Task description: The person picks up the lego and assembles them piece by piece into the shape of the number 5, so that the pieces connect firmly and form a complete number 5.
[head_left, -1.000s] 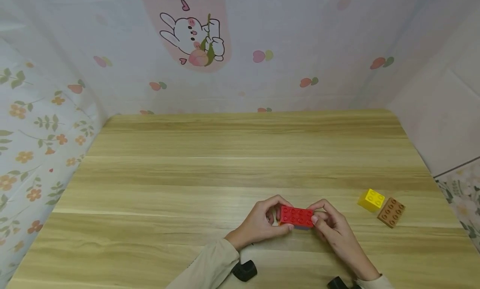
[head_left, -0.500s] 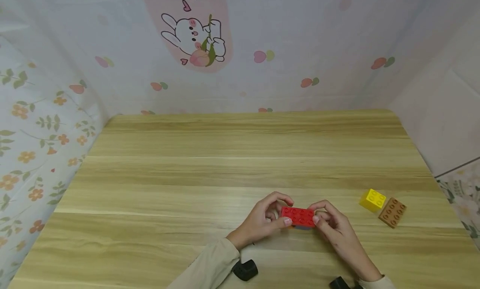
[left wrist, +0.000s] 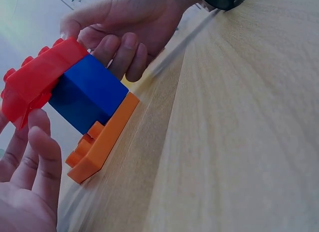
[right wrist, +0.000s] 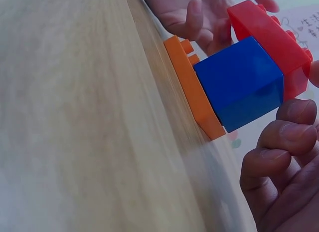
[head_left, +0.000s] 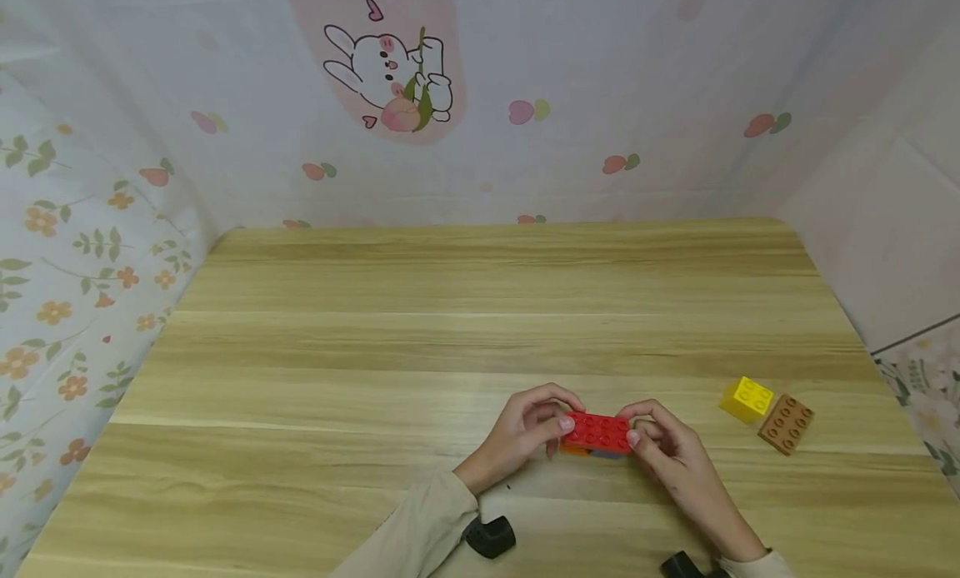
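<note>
A red eight-stud brick (head_left: 597,432) tops a small stack, over a blue block (left wrist: 89,94) and a thin orange brick (right wrist: 194,90). The blue block sits at one end of the orange brick, leaving orange studs bare beneath the red overhang. My left hand (head_left: 525,432) holds the red brick's left end, its thumb on the top edge and index finger behind. At the right end, my right hand (head_left: 671,453) pinches the red brick between thumb and index finger. Its other fingers curl near the blue block in the right wrist view.
To the right on the wooden table (head_left: 375,336) lie a yellow brick (head_left: 747,399) and a flat brown brick (head_left: 786,425), side by side. Black wrist devices (head_left: 491,537) sit by both sleeves. Patterned cloth (head_left: 562,78) hangs behind and at the sides.
My left thumb has moved from the red brick's front edge up onto its left top, uncovering some orange below. My right hand keeps its pinch almost unmoved.
</note>
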Tool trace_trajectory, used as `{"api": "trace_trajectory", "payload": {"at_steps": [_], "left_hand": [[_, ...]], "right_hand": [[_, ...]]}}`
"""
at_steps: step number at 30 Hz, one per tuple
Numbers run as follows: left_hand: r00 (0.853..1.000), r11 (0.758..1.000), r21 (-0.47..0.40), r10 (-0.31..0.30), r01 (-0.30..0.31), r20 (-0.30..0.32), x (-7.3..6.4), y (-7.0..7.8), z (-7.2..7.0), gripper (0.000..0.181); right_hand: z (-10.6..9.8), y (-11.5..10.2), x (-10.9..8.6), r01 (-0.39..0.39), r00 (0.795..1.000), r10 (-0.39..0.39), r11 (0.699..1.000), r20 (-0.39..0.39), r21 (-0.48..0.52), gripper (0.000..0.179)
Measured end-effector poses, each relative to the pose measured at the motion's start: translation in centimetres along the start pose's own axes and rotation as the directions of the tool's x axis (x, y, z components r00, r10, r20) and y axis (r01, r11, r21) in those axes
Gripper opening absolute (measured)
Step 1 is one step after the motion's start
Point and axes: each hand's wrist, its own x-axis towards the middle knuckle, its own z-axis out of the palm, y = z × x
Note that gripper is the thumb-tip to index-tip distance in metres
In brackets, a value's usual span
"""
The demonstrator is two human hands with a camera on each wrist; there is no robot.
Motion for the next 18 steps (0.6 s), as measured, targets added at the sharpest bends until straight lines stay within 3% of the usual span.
{"api": "trace_trajectory", "payload": {"at_steps": [8,13,16,18], "left_hand": [[1.000,1.000,-0.005,-0.031,0.031,0.003,0.0,0.2,0.0,0.020],[1.000,1.000,-0.015,-0.008,0.008,0.004,0.0,-0.1,0.0,0.019],[1.000,1.000,-0.012,-0.002,0.002,-0.006,0.0,-0.3,0.0,0.019],[1.000,1.000,-0.012,0.003,-0.003,-0.011,0.0,-0.4,0.0,0.019]], "right_hand": [[0.0,-0.5,-0.2,-0.046,0.993,0.030,0.989,-0.116,-0.138,0.020],[-0.5,-0.5,-0.4,-0.001,0.986,-0.027,0.986,-0.166,-0.165,0.022],[-1.3,-0.3,-0.5,0.055,0.966,-0.114,0.968,-0.234,-0.244,0.023],[-2.0,-0.4,-0.4,0.093,0.935,-0.185,0.951,-0.302,-0.295,0.022]]}}
